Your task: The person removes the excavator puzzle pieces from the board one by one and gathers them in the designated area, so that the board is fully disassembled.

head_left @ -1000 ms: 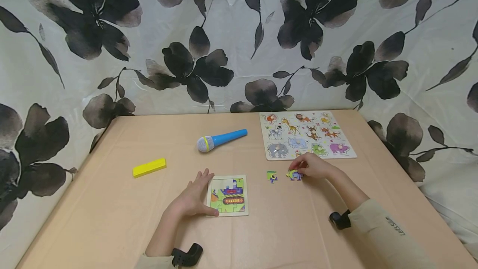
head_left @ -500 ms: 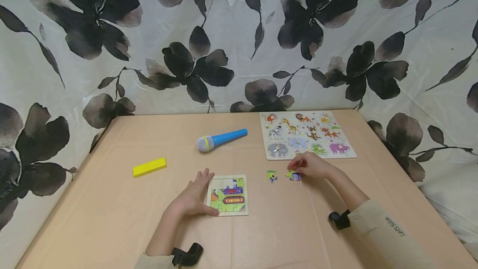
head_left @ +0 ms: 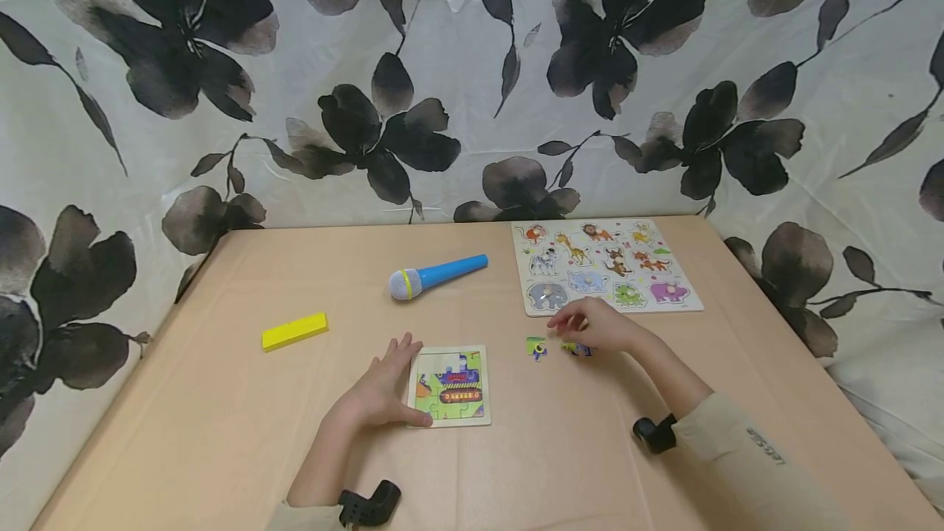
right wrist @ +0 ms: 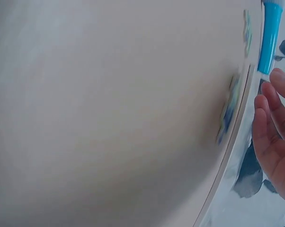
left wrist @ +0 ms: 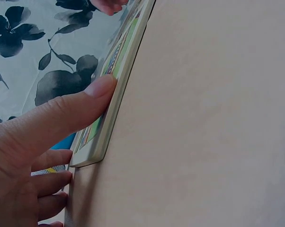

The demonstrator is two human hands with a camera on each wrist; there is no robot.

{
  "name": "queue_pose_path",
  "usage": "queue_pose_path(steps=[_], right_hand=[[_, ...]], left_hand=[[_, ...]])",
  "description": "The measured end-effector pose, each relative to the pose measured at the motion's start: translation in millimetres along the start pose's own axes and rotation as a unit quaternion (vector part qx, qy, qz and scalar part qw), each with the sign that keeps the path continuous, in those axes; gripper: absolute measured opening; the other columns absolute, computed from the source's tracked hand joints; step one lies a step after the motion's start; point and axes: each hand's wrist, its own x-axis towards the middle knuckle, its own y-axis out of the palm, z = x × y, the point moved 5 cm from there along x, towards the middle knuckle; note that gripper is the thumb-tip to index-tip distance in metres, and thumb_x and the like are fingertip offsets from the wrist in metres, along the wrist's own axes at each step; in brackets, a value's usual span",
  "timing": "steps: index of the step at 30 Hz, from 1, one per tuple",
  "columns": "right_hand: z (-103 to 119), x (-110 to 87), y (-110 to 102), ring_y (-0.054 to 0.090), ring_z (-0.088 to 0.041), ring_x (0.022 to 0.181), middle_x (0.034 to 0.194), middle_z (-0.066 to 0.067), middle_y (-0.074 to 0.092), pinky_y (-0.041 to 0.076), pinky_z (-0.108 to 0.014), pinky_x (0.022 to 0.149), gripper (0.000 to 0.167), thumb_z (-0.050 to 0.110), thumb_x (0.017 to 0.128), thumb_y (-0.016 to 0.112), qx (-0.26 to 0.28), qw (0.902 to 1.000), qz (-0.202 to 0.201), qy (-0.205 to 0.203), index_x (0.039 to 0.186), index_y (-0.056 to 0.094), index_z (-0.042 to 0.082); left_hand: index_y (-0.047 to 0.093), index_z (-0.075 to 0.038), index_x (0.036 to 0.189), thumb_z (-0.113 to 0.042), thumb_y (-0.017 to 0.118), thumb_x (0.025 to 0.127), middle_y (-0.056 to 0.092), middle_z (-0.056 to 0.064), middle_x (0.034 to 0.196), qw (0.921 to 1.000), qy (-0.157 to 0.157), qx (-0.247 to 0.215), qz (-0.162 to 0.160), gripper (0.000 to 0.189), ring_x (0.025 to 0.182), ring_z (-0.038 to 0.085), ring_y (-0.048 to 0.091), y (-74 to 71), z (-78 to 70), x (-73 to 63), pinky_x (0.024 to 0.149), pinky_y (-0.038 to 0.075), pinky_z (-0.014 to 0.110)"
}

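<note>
My left hand (head_left: pixel 379 388) lies along the left side of a small square jigsaw puzzle (head_left: pixel 460 388) with a vehicle picture. Its thumb (left wrist: pixel 102 87) presses on the puzzle's rim, and the other fingers reach past the far left corner. Above the table, my right hand (head_left: pixel 599 324) hovers over a blue and green puzzle piece (head_left: pixel 578 348) and partly hides it. No piece shows between its relaxed fingers (right wrist: pixel 270 104) in the right wrist view. Left of that piece lies a second loose puzzle piece (head_left: pixel 536 348), green and yellow.
A white animal peg board (head_left: pixel 612 269) lies at the back right, just beyond my right hand. A blue toy microphone (head_left: pixel 438 275) lies behind the puzzle. At the left is a yellow block (head_left: pixel 295 331). A floral cloth (head_left: pixel 472 80) hangs behind the table (head_left: pixel 516 474).
My right hand has moved left and off the blue and green piece, which stays on the table. My left hand has kept its place at the puzzle.
</note>
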Motion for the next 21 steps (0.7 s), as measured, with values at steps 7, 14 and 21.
queue_pose_path(steps=[7, 14, 21], right_hand=[[17.4, 10.5, 12.1, 0.059, -0.016, 0.076, 0.092, -0.011, 0.066, 0.052, -0.028, 0.07, 0.023, 0.001, 0.08, 0.066, 0.005, 0.9996, 0.01, -0.026, 0.102, 0.066, -0.003], [36.0, 21.6, 30.4, 0.056, -0.014, 0.076, 0.095, -0.009, 0.066, 0.051, -0.024, 0.068, 0.024, 0.004, 0.079, 0.068, 0.017, 0.9987, 0.034, -0.034, 0.103, 0.066, 0.0], [50.7, 31.3, 47.6, 0.055, -0.016, 0.078, 0.097, -0.008, 0.065, 0.05, -0.025, 0.069, 0.025, 0.005, 0.079, 0.069, 0.028, 0.9974, 0.053, -0.04, 0.104, 0.066, 0.001]], left_hand=[[0.031, -0.002, 0.141, -0.028, 0.087, 0.056, 0.016, 0.02, 0.149, 1.0, 0.0, -0.002, -0.002, 0.105, 0.137, 0.037, 0.006, -0.8, -1.0, -1.0, 0.108, 0.009, 0.055], [0.031, -0.002, 0.14, -0.028, 0.088, 0.056, 0.017, 0.02, 0.149, 1.0, 0.007, -0.003, -0.005, 0.105, 0.137, 0.038, 0.007, -0.2, 0.8, -0.3, 0.108, 0.009, 0.055], [0.031, -0.002, 0.14, -0.028, 0.088, 0.056, 0.017, 0.02, 0.149, 1.0, 0.008, -0.003, -0.005, 0.105, 0.137, 0.037, 0.007, -0.2, 2.0, 0.4, 0.108, 0.009, 0.055]])
